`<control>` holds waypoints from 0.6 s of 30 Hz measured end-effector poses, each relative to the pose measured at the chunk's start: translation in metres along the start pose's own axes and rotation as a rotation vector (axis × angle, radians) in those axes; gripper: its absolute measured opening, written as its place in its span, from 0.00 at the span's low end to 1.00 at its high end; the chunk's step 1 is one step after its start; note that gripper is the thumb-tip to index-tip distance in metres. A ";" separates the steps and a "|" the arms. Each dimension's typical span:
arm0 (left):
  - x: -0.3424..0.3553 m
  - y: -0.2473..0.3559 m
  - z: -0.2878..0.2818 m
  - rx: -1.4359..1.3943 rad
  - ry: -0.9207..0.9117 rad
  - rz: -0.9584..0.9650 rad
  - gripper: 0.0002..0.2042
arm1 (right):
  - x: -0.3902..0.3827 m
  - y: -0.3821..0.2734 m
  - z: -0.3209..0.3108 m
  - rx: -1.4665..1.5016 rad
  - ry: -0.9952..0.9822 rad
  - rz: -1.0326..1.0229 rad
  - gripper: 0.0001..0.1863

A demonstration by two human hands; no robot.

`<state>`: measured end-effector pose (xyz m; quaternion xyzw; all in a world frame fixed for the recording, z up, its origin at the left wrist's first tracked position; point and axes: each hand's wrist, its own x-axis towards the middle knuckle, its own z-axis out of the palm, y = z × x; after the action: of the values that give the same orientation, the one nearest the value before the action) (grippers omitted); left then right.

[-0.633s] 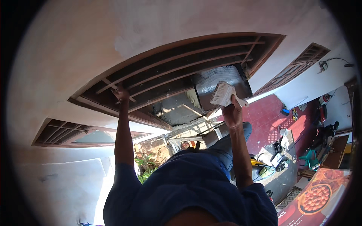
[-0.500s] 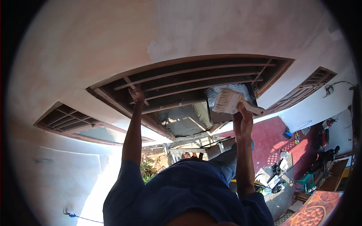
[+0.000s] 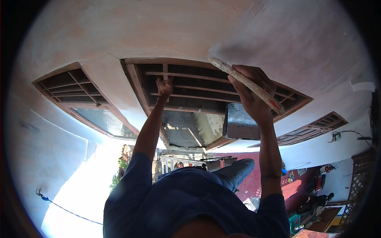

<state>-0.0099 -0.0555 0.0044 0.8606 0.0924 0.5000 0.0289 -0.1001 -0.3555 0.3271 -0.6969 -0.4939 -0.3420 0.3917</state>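
My left hand is closed round a bar of the brown wooden window grille. In my right hand is a wide flat paintbrush, seen edge-on and crusted with pale paint. Its far end is at the wall just above the window frame, where a whiter patch meets the duller, pinkish surface. Below the grille, partly behind my right wrist, a black paint tray with whitish wet paint stands by the opening.
Another grilled window is at left and a third at right. A blue cord hangs from the left wall. Far below lie a red tiled floor and assorted clutter at the lower right.
My right hand has lifted the paintbrush from the tray up to the wall above the frame and turned it edge-on. My left hand stays on the grille; the view has shifted.
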 end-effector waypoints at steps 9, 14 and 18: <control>0.009 0.009 -0.017 -0.119 0.128 0.014 0.14 | 0.038 -0.013 -0.006 -0.144 0.081 -0.060 0.13; 0.007 0.007 -0.014 -0.057 0.137 0.014 0.15 | 0.010 -0.002 0.014 -0.257 -0.077 -0.152 0.13; 0.007 0.009 -0.014 -0.029 0.114 0.058 0.16 | 0.026 -0.006 0.007 -0.314 -0.027 -0.176 0.12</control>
<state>-0.0173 -0.0634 0.0189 0.8324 0.0614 0.5503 0.0214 -0.0974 -0.3371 0.3479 -0.7079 -0.4989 -0.4386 0.2400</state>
